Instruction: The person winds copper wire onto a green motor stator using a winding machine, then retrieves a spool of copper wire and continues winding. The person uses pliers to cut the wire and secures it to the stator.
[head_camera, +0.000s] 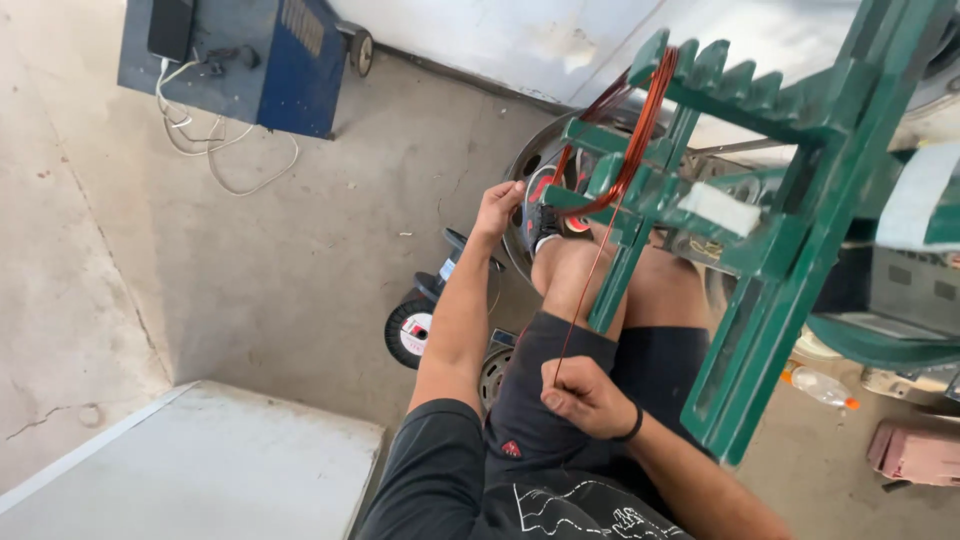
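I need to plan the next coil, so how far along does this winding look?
Done: a bundle of copper wire turns already sits on the green stepped winding former. In hand: the right hand pinches the single copper strand feeding up to it, while the left hand reaches to the former's far side. Left: most steps on the former look bare.

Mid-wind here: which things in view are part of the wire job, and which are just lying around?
In use:
copper wire, pinched by right hand
green winding frame with coil
left hand by the round metal housing

Lying about:
blue machine
white cable
plastic bottle
wire spool
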